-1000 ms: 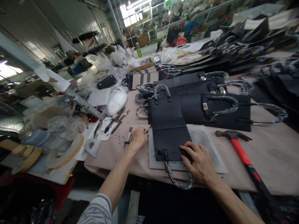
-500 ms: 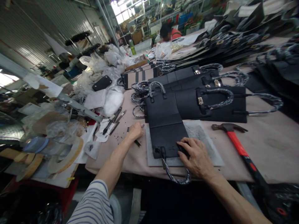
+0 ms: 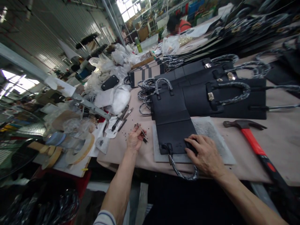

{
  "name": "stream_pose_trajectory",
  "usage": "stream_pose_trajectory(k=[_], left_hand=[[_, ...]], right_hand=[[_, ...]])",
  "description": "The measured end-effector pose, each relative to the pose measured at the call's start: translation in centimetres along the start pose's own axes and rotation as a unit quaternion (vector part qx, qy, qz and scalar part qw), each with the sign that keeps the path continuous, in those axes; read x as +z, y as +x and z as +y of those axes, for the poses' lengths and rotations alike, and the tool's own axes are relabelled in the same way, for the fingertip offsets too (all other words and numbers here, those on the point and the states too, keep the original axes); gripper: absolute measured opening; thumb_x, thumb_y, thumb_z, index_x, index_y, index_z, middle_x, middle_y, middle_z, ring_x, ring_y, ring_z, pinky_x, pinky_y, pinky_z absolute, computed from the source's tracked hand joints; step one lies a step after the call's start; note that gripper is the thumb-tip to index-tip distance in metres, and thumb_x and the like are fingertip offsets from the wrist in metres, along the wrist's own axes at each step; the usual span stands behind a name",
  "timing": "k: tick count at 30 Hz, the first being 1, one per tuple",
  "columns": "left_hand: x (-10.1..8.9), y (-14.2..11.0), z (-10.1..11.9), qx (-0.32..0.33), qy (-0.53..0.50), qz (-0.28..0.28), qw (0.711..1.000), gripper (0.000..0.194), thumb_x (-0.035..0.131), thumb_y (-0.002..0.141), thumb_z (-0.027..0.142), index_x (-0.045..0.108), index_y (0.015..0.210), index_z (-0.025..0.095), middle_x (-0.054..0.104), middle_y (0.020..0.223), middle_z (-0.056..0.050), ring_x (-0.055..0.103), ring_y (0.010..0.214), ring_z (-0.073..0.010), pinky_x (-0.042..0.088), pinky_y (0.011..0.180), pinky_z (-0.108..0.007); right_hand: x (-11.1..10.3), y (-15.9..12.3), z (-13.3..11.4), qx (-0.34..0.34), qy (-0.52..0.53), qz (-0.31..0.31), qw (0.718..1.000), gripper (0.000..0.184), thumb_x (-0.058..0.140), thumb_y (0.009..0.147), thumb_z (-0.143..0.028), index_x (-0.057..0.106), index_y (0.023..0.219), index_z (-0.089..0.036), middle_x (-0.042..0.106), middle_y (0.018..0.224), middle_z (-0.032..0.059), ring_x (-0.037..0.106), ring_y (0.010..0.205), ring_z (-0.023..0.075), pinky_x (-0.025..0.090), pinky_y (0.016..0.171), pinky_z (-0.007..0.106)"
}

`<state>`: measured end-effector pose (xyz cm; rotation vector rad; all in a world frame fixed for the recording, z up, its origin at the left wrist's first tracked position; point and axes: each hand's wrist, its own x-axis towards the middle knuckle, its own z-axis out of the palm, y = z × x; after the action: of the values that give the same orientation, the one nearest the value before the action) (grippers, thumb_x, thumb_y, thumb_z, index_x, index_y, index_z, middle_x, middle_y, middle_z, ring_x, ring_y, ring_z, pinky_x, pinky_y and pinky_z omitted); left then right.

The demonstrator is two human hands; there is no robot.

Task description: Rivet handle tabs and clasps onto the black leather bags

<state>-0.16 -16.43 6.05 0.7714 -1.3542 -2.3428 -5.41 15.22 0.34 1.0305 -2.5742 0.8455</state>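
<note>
My left hand (image 3: 137, 137) is closed around a thin metal rod-like tool (image 3: 142, 130), which slants over the cloth left of the board. A dark strip shows just below those fingers. My right hand (image 3: 206, 153) grips the lower right edge of a black leather bag panel (image 3: 175, 128), its fingers bent over the corner. The panel lies folded out on a pale flat board (image 3: 208, 134). A plastic-wrapped handle (image 3: 182, 175) hangs from its near edge over the table's front. What lies under my right palm is hidden.
To the right rests a claw hammer (image 3: 254, 142) with a red and black handle. Black bag panels (image 3: 241, 107) with wrapped handles lie behind. At left are slim tools (image 3: 122, 118), small dark bits, tape rolls (image 3: 81, 151) and plastic bags. A person (image 3: 179, 26) sits beyond the table.
My left hand has turned palm up and drawn back slightly, lifting the thin metal tool into clear sight. My right hand stays on the panel. The view has shifted a little left.
</note>
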Motion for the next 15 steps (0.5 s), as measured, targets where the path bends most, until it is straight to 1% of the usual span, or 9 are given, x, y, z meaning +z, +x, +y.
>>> stream_pose_trajectory(k=[3,5,6,8,11,13,15], left_hand=[[-0.1,-1.4,-0.7,-0.038,-0.055,-0.010,0.998,0.032,0.085,0.075,0.012,0.067,0.100,0.015,0.068,0.074,0.002,0.070,0.067,-0.0130,0.059,0.074,-0.029],[-0.3,-2.1,-1.1,-0.037,-0.060,-0.014,0.997,0.029,0.087,0.074,0.013,0.065,0.093,0.015,0.068,0.074,0.003,0.071,0.068,-0.0141,0.062,0.078,-0.033],[-0.4,-2.4,-1.3,-0.031,-0.053,-0.014,0.998,0.030,0.089,0.073,0.015,0.063,0.089,0.016,0.068,0.073,0.003,0.071,0.068,-0.0149,0.062,0.078,-0.034],[-0.6,-2.9,-1.5,-0.016,-0.019,-0.002,1.000,0.036,0.093,0.069,0.022,0.060,0.083,0.015,0.068,0.071,0.002,0.071,0.066,-0.0160,0.062,0.070,-0.031],[-0.8,-3.4,-1.7,0.011,0.033,0.034,0.999,0.046,0.096,0.061,0.032,0.059,0.083,0.015,0.070,0.072,-0.001,0.071,0.063,-0.0159,0.056,0.056,-0.023],[-0.7,-3.6,-1.7,0.034,0.057,0.059,0.996,0.051,0.097,0.058,0.037,0.059,0.084,0.014,0.072,0.076,-0.002,0.071,0.063,-0.0155,0.052,0.051,-0.020],[-0.4,-3.9,-1.7,0.058,0.077,0.073,0.993,0.053,0.096,0.058,0.041,0.060,0.087,0.014,0.073,0.076,-0.003,0.072,0.062,-0.0157,0.052,0.050,-0.020]], right_hand=[[0.0,0.0,0.0,-0.001,-0.002,0.002,1.000,0.031,0.060,0.095,-0.033,0.067,0.122,-0.020,0.064,0.123,0.0103,0.057,0.114,0.0327,0.044,0.100,0.051],[0.0,0.0,-0.1,-0.001,-0.001,0.005,1.000,0.031,0.060,0.095,-0.033,0.067,0.122,-0.019,0.064,0.122,0.0104,0.057,0.112,0.0323,0.044,0.100,0.051],[0.0,0.0,-0.1,-0.002,0.000,0.006,1.000,0.031,0.060,0.095,-0.033,0.067,0.121,-0.019,0.064,0.122,0.0106,0.057,0.112,0.0323,0.045,0.099,0.051],[0.0,0.0,0.0,-0.003,0.002,0.007,1.000,0.031,0.060,0.095,-0.033,0.067,0.121,-0.019,0.064,0.122,0.0109,0.058,0.112,0.0323,0.045,0.099,0.052],[0.0,-0.1,0.0,-0.009,0.006,0.007,1.000,0.032,0.060,0.095,-0.034,0.067,0.122,-0.018,0.065,0.122,0.0112,0.058,0.112,0.0324,0.046,0.100,0.053],[0.1,-0.1,0.1,-0.010,0.007,0.008,1.000,0.032,0.060,0.095,-0.034,0.068,0.122,-0.018,0.065,0.122,0.0112,0.058,0.112,0.0325,0.046,0.100,0.053],[0.2,-0.1,0.1,-0.010,0.006,0.010,1.000,0.031,0.060,0.095,-0.033,0.068,0.121,-0.018,0.065,0.122,0.0114,0.058,0.112,0.0327,0.047,0.100,0.053]])
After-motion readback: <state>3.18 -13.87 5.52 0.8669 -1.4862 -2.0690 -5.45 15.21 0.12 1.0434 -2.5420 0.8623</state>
